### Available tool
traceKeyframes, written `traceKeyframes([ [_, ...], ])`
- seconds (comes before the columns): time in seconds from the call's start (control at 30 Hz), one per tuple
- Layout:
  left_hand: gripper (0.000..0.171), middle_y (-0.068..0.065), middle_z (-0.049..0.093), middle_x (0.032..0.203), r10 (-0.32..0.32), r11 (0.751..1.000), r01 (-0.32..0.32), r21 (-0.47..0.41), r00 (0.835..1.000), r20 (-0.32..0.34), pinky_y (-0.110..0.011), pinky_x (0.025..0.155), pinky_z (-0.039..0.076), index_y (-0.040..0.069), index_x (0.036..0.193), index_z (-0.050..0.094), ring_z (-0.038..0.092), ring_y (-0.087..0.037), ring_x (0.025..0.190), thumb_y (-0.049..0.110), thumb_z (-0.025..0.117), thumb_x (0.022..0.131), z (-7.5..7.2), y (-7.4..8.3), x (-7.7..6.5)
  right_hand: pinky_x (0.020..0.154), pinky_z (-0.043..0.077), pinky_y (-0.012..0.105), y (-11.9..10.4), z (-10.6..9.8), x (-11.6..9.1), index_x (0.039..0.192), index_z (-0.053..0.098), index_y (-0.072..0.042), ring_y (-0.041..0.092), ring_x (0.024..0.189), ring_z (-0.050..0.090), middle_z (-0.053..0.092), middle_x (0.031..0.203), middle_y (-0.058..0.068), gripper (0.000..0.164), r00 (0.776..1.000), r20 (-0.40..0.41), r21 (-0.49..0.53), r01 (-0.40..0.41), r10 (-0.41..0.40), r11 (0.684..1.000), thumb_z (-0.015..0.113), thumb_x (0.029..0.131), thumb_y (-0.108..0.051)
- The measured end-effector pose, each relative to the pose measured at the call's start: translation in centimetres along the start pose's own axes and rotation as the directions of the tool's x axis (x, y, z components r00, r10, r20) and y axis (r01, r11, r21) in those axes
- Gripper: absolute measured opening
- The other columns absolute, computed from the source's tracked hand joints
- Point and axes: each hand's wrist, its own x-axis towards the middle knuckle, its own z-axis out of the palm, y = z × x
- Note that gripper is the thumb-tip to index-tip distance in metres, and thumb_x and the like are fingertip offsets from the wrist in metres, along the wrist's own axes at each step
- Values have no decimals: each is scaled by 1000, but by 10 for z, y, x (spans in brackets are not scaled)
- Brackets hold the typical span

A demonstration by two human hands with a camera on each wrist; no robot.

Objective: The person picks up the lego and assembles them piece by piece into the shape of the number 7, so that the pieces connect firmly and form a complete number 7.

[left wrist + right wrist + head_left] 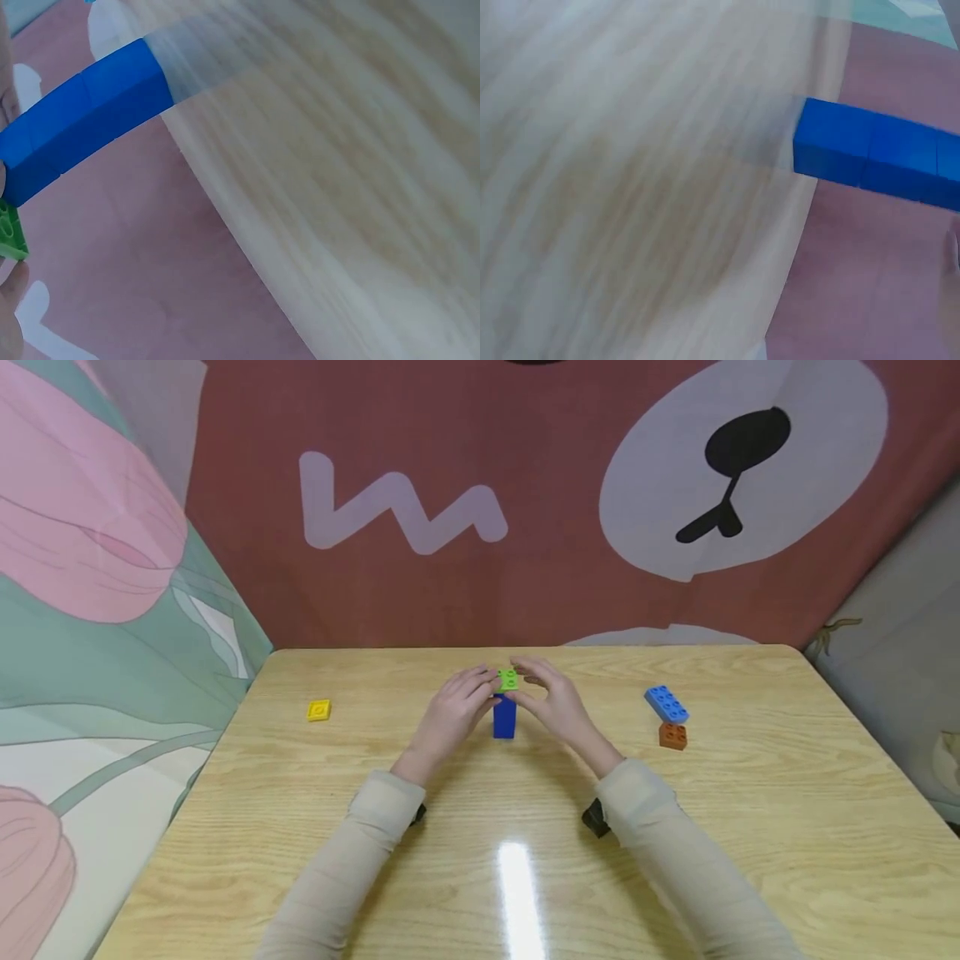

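A tower of blue bricks (505, 718) stands upright on the table, with seams between its bricks visible in both wrist views. At its top is a lime-green brick (508, 680) with studs, seen partly at the edge of the left wrist view, where it looks tilted against the blue tower (90, 112). My left hand (455, 703) pinches the green brick from the left, its fingers covering part of it. On the other side, my right hand (557, 702) curves loosely around the tower's top, thumb close to the green brick. Whether it touches anything is hard to tell.
A yellow brick (318, 710) lies at the left of the wooden table (712, 827). To the right are a lighter blue brick (667, 703) and a brown brick (672, 736), close together. A printed cloth (420, 593) hangs behind the table's far edge.
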Motion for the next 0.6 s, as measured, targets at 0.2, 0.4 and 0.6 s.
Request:
traceKeyframes([
  [0.2, 31, -6, 68, 120, -75, 994, 80, -68, 994, 77, -37, 109, 44, 8, 115, 67, 58, -24, 122, 21, 69, 88, -5, 0, 1, 104, 47, 44, 0, -7, 5, 130, 56, -3, 33, 118, 58, 61, 126, 18, 43, 983, 100, 59, -159, 153, 985, 67, 90, -13],
  [0.4, 33, -11, 66, 122, -324, 902, 341, -264, 940, 107, -39, 105, 47, 5, 123, 61, 59, -27, 119, 20, 62, 93, -19, -12, -2, 103, 47, 44, -1, -10, 10, 131, 54, -3, 33, 119, 56, 59, 129, 17, 46, 959, 166, 111, -249, 229, 962, 68, 89, -14],
  [0.6, 31, -18, 65, 115, -660, 649, 604, -463, 749, 53, -45, 95, 52, 1, 123, 59, 62, -31, 108, 18, 55, 97, -37, -50, -17, 100, 48, 44, -1, -10, 13, 132, 54, -6, 29, 120, 55, 58, 132, 14, 46, 941, 196, 126, -304, 277, 944, 68, 89, -14],
])
